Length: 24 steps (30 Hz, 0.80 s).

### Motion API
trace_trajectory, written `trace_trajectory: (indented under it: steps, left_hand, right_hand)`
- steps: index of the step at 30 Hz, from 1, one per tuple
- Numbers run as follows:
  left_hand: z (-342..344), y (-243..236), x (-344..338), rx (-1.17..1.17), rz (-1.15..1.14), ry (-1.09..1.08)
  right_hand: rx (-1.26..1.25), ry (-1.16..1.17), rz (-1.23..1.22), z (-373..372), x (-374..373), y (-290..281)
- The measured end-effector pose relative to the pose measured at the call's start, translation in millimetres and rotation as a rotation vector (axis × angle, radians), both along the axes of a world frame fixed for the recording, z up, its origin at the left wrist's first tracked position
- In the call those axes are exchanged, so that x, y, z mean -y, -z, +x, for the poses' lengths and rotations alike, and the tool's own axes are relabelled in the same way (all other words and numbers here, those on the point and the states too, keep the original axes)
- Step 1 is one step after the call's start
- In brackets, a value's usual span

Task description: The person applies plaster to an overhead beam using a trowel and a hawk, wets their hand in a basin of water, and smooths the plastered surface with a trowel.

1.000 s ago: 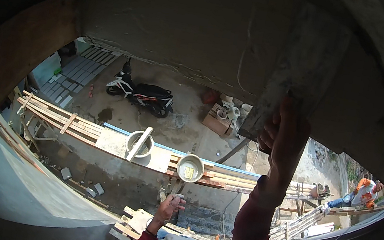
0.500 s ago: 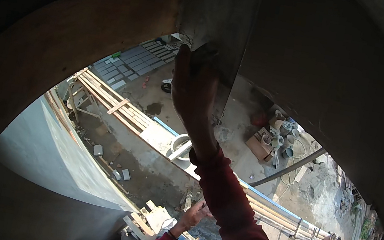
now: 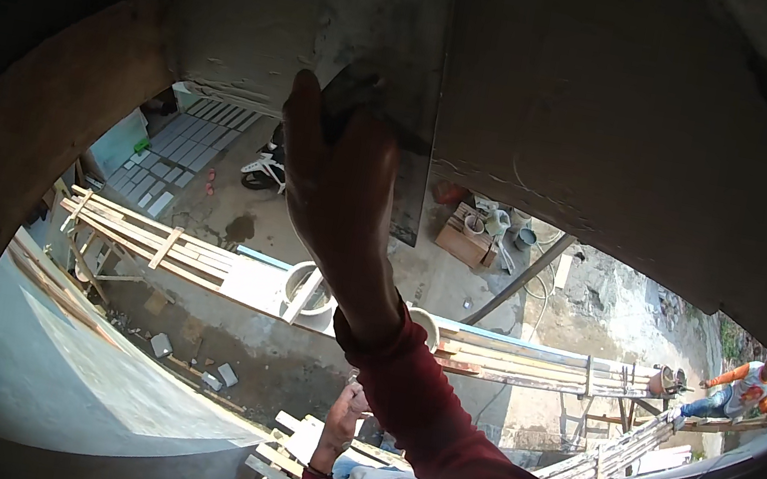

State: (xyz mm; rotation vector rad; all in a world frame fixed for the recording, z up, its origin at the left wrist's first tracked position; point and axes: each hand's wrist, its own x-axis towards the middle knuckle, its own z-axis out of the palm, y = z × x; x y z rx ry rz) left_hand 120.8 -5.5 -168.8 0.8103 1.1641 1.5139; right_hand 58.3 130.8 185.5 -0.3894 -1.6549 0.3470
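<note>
My right hand [image 3: 332,180] reaches up at the centre, gripping the dark handle of a long, flat plastering trowel [image 3: 408,198], whose blade lies against grey plaster [image 3: 579,100] overhead. The plaster is wet-looking, with ridges along its lower edge. My red-sleeved forearm crosses the lower middle. My left hand [image 3: 344,414] is low behind that arm, its fingers curled and smeared with pale material. I cannot make out whether it holds anything.
Below are a long plank scaffold [image 3: 545,366] with a bucket [image 3: 294,277], a motorbike [image 3: 263,174], containers beside a wooden box [image 3: 461,248], and laid pavers [image 3: 164,157]. A co-worker [image 3: 738,395] in orange sleeves is on planks at right. A curved board [image 3: 51,103] borders the left.
My right hand and trowel have moved left along the overhead plaster from one second ago. The view swung aside and back. The co-worker's arm has shifted.
</note>
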Motion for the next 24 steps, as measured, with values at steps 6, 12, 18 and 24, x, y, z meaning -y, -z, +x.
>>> trace_trajectory:
  steps: [6,12,18,24]
  left_hand:
    - [20.2,5.6,-27.2,0.047,-0.074,0.173]
    - [45.8,13.2,-33.3,0.026,-0.074,0.298]
    - [65.3,13.9,-26.5,0.009,-0.117,0.394]
    - [64.1,21.6,-14.4,-0.030,-0.194,0.354]
  right_hand:
    - [-0.215,-0.065,-0.672,167.5,8.8,-10.8]
    - [-0.341,0.195,-0.755,310.8,-0.6,-7.7]
    - [-0.387,0.269,-0.691,424.2,-13.4,-12.0]
    - [-0.309,0.508,-0.532,470.2,18.6,-14.0]
